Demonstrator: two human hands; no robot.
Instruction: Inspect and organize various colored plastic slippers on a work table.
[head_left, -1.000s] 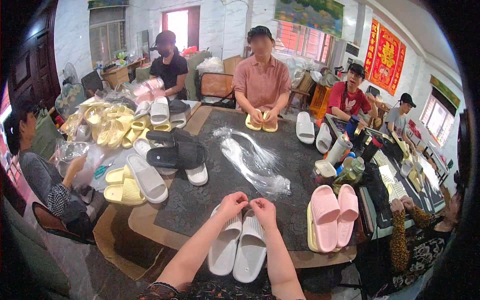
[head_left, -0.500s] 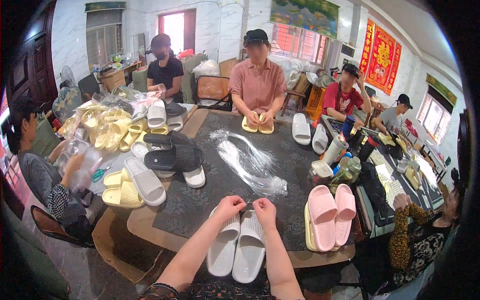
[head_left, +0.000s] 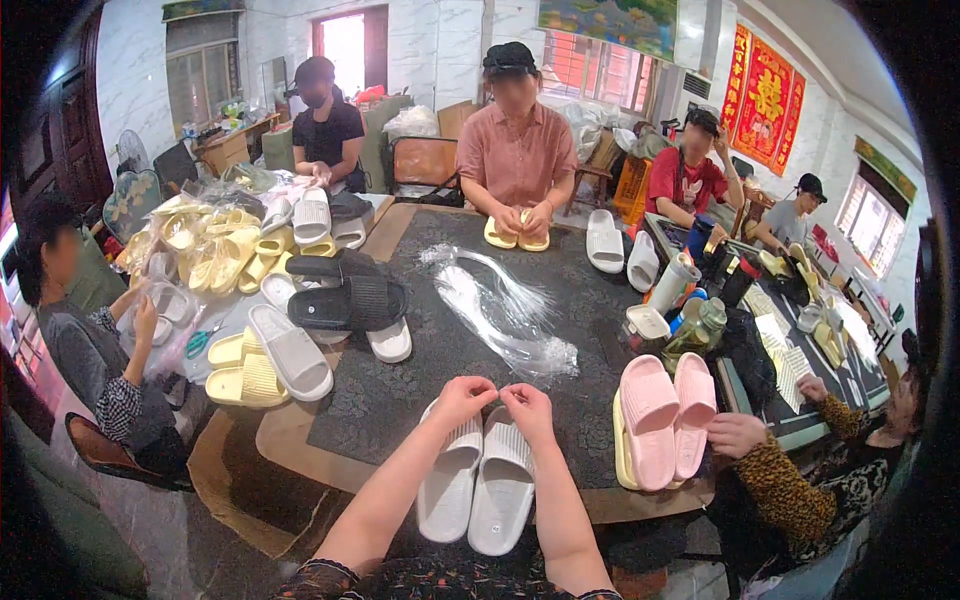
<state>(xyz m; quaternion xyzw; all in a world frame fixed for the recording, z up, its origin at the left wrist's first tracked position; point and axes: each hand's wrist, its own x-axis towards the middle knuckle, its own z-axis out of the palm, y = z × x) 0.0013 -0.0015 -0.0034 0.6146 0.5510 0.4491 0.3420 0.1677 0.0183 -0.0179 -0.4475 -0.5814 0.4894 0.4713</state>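
Observation:
A pair of light grey slide slippers lies side by side at the table's near edge, the left slipper touching the right slipper. My left hand is closed in a pinch over the toe end of the left one. Against it, fingertips nearly meeting, my right hand pinches above the toe end of the right one. Whatever the fingers hold is too small to make out. Beyond my hands lies a loose bundle of thin, clear plastic strands on the dark tablecloth.
Pink slippers sit on a yellow pair at right, with a co-worker's hand beside them. Black slippers and bagged yellow slippers crowd the left. Jars and bottles stand right. Opposite, a co-worker handles yellow slippers.
My hands have drawn slightly closer together above the slippers. The co-worker at right has reached a hand to the pink slippers. At left, a co-worker's clear bag has shifted.

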